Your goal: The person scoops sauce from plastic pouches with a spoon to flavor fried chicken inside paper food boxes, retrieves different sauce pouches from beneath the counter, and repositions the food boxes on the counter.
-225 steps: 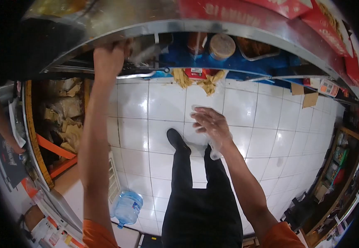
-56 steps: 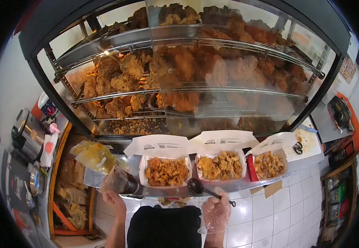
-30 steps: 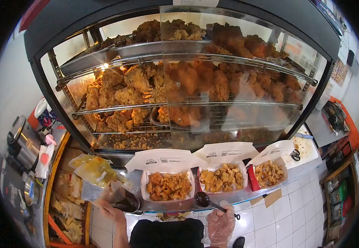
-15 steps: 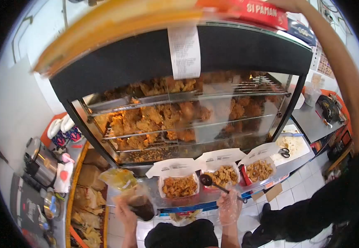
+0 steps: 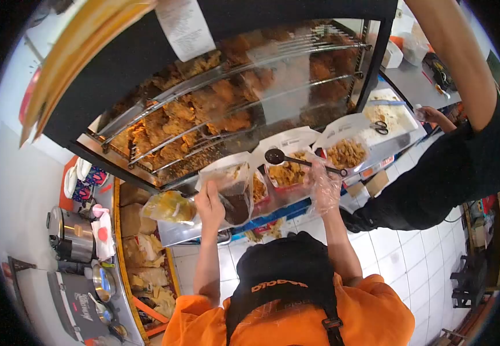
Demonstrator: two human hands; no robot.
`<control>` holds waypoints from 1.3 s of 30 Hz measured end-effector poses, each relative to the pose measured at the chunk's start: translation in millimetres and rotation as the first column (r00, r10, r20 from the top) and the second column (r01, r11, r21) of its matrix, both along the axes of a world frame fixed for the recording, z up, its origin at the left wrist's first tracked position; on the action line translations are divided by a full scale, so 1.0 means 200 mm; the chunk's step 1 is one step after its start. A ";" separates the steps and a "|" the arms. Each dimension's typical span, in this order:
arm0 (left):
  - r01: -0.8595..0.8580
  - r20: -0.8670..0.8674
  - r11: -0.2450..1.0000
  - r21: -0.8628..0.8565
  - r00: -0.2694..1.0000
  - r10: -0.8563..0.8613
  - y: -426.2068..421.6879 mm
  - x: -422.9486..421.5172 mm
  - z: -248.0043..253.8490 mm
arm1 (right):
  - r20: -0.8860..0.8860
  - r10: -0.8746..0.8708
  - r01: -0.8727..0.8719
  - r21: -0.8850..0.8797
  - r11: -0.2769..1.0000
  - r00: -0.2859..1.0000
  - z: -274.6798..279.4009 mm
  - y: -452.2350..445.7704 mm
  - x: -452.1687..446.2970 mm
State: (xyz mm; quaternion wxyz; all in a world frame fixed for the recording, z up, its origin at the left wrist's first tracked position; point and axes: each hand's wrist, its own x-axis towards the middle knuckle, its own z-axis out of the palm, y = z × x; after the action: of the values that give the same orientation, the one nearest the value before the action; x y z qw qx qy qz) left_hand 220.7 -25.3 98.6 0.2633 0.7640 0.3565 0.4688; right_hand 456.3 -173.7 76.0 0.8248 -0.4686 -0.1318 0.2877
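Sauce bag (image 5: 237, 208) has swung right. Prob floppy, so my left hand (image 5: 209, 205) pinches its side; right hand (image 5: 324, 185) grips ladle (image 5: 295, 160).

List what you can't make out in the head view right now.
Head view:
Leftmost box's food: mostly hidden by the dark-filled plastic bag in the left hand.
Ladle: bowl too small and dark to show contents.
Receipt: print too small and blurred.
Co-worker's raised arm: hand cut off by the top edge.

The dark bag (image 5: 237, 206) hides part of the leftmost box (image 5: 234, 160); the receipt (image 5: 185, 27) has print too small for reading.
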 end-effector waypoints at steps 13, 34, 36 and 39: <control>0.302 -0.185 0.944 -0.133 0.928 -0.323 0.15 0.35 -0.08 | -0.191 0.055 -0.074 -0.096 0.993 0.980 -0.34 -0.04 0.16; 0.427 -0.646 0.896 -0.124 0.651 -0.399 0.27 0.58 0.16 | -0.269 0.058 -0.077 -0.060 0.995 0.961 -0.39 0.02 0.13; 0.444 -0.649 0.887 -0.125 0.640 -0.412 0.30 0.57 0.15 | -0.284 0.050 -0.070 -0.063 0.996 0.958 -0.39 0.02 0.12; 0.442 -0.675 0.888 -0.125 0.618 -0.403 0.31 0.57 0.17 | -0.294 0.039 -0.056 -0.049 0.997 0.955 -0.39 0.03 0.12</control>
State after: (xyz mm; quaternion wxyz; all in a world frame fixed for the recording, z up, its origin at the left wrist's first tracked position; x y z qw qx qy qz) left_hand 335.2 36.2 132.9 0.1952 0.9504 0.2257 0.0878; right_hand 479.9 -168.6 -2.7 0.8143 -0.4408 -0.0114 0.3773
